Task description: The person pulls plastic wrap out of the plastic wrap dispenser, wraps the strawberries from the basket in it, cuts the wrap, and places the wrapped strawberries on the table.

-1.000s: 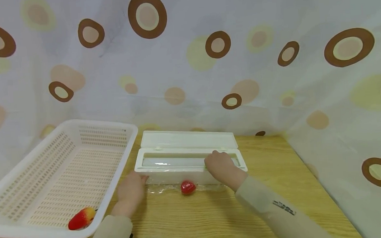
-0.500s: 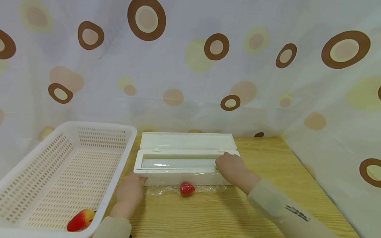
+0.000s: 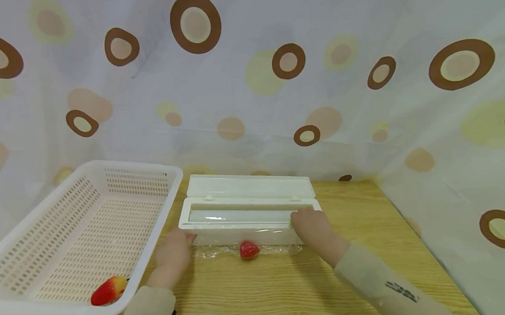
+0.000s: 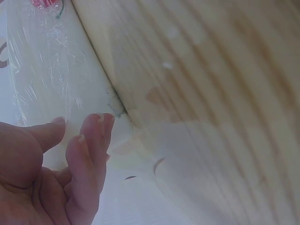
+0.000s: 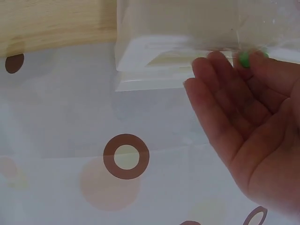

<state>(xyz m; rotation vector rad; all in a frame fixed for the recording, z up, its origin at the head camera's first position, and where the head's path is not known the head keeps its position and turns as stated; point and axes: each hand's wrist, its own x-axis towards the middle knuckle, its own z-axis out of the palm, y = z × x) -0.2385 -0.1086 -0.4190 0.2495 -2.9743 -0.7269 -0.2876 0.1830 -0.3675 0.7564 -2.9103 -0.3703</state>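
A white cling film dispenser [image 3: 239, 235] lies on the table with its lid raised and a film roll [image 3: 238, 216] inside. My left hand [image 3: 172, 254] holds its near left corner; in the left wrist view the thumb lies by the film-covered front. Over the front edge hangs clear film [image 3: 210, 251], partly around a red, strawberry-like fruit [image 3: 249, 249]. At the dispenser's right end, my right hand [image 3: 315, 228] pinches a small green slide cutter [image 5: 244, 59] between thumb and forefinger; the cutter is mostly hidden.
To the left stands a large white plastic basket [image 3: 174, 185] with a red-and-yellow fruit [image 3: 109, 290] at its near end. The wooden table [image 3: 259, 290] meets a patterned curtain [image 3: 249, 100] behind and on the right.
My right hand has slid rightward along the dispenser's front rim to near its right end. The left hand keeps its place, and the red fruit stays in front.
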